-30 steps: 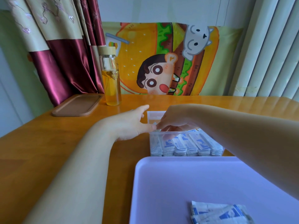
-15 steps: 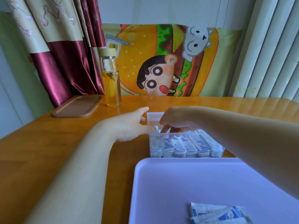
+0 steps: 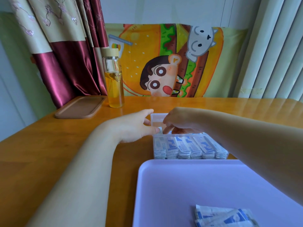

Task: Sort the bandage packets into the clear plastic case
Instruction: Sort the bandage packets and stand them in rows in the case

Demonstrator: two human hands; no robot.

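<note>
A clear plastic case [image 3: 190,157] lies on the wooden table, its lid [image 3: 157,118] open behind it. Rows of white-and-blue bandage packets [image 3: 188,147] fill it. My right hand [image 3: 180,122] reaches over the far side of the case with its fingers curled down, pinching a packet [image 3: 160,129] whose end sticks up at the far left corner. My left hand [image 3: 134,126] rests at that corner, thumb against the case rim, fingers stretched toward the lid. A few loose packets [image 3: 224,217] lie on the lilac tray [image 3: 180,185] in front.
A glass bottle [image 3: 114,82] of yellow liquid and a flat brown tray [image 3: 80,107] stand at the back left of the table [image 3: 49,153]. A cartoon cloth hangs behind, with curtains on the left and blinds on the right.
My right hand has lifted slightly and shifted toward the case's far left corner, where a packet end now shows. My left hand has stayed at the corner.
</note>
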